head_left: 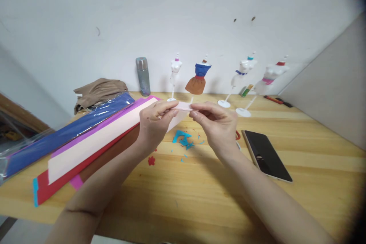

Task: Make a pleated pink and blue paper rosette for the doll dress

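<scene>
Between my two hands a strip of pale pink paper (184, 106) is held up over the middle of the table. My left hand (156, 122) pinches its left end between thumb and fingers. At the other end, my right hand (215, 124) pinches it the same way. The strip looks folded, though its lower part is partly hidden behind the fingers. Beyond it stands a mini mannequin (196, 78) in a blue top, red belt and brown skirt. Blue paper scraps (183, 138) and a red flower-shaped cutout (151, 161) lie on the tabletop below my hands.
Coloured sheets (97, 141) and a plastic-wrapped blue pack (71, 127) lie at left, near brown cloth (100, 90). A bottle (143, 76) and more mannequins (246, 66) stand along the wall. A phone (267, 154) lies at right; red-handled scissors (238, 135) are partly hidden by my right wrist.
</scene>
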{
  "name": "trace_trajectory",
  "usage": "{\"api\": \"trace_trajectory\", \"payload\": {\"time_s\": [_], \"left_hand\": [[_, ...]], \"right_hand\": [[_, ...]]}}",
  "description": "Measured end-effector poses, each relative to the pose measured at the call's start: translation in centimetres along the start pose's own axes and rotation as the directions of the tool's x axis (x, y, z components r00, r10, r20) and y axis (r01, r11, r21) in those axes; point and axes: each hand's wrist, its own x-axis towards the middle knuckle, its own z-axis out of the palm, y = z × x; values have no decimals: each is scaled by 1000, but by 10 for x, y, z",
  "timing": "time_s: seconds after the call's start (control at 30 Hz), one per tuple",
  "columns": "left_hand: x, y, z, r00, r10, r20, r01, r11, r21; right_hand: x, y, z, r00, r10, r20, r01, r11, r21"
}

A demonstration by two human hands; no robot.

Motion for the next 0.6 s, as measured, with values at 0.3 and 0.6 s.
{"api": "trace_trajectory", "payload": {"time_s": [0.3, 0.6], "left_hand": [[-1, -3, 2, 988, 153, 22, -154, 984, 88], [-4, -3, 3, 990, 142, 7, -141, 972, 187]], "right_hand": [[0, 9, -2, 999, -49, -5, 49, 994, -97], [-1, 6, 0, 985, -167, 43, 173, 938, -301]]}}
